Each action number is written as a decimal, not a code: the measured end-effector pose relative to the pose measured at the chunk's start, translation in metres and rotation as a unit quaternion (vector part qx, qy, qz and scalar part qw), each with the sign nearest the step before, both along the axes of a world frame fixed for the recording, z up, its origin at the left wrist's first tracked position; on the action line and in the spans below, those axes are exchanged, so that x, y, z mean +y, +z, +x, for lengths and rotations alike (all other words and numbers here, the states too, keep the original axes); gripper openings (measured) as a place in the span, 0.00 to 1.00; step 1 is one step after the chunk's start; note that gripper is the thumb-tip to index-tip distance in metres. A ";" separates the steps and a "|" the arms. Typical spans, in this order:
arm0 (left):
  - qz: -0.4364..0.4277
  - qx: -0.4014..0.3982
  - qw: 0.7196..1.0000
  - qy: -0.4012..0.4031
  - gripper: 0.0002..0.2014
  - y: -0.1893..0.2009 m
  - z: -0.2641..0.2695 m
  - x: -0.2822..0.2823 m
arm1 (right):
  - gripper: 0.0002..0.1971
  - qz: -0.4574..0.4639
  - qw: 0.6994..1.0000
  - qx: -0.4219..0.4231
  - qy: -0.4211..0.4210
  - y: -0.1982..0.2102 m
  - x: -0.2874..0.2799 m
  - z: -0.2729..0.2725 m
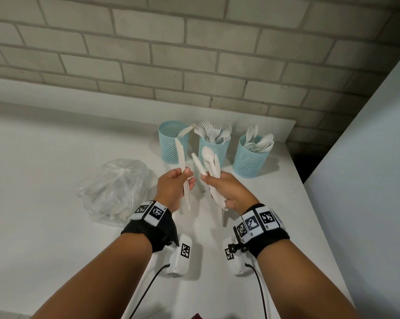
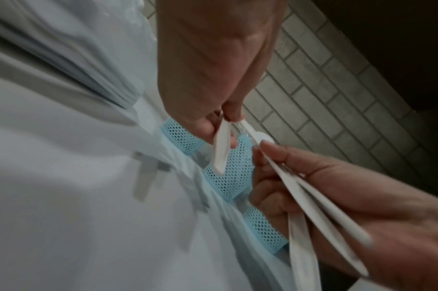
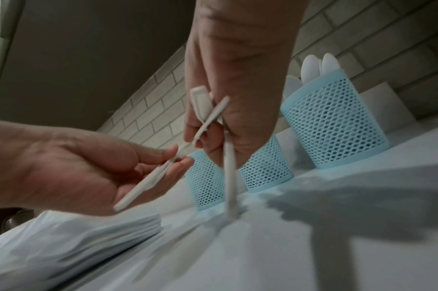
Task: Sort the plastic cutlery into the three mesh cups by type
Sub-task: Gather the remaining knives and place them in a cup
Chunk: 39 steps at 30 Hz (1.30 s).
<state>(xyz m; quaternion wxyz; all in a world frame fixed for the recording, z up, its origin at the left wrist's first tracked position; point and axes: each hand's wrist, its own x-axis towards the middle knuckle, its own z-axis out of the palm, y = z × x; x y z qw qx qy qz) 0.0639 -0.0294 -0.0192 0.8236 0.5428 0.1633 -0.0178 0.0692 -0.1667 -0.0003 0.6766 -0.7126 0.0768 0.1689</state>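
- Step in hand, as I read it: splitting a mixed handful above the bench (image 1: 56,226) before dropping pieces by type.
- Left hand (image 1: 175,187): thumb and fingers (image 1: 189,173) pinch one white knife (image 1: 181,162) around mid-handle. Blade points up and away towards the left cup (image 1: 171,143); handle end hangs below the palm.
- Right hand (image 1: 226,189): curled around a bundle (image 1: 211,166) of several pieces fanned out above the fist. One spoon (image 1: 207,153) bowl clear on top; at least one knife-like blade to its left. Exact count and types of the rest: cannot tell.
- Right wrist view: handles cross inside the right fist, one long handle hangs down towards the bench. Blurred, so whether it touches the surface is unclear.
- Hands close together, fingertips near but apart; knife and bundle not touching in the head view.
- Cups stand in a row at the back of the bench: left cup nearly empty with one piece leaning at its rim, middle cup (image 1: 214,149) full of forks, right cup (image 1: 251,157) full of spoons.
- Likely next move: left hand carries the knife forward to the left cup, handle down, and lets go over the rim. Needs tilting to near upright first.
- Then the spoon from the bundle goes to the right cup; the right hand must keep hold of the rest while one is pulled out.
- Clear bag (image 1: 116,187) with more cutlery lies on the bench left of the left hand. Plenty left to sort.
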 end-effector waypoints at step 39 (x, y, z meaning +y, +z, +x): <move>0.029 0.016 0.951 -0.307 0.11 0.011 -0.014 -0.005 | 0.14 0.008 0.992 -0.023 0.124 0.018 0.010 0.015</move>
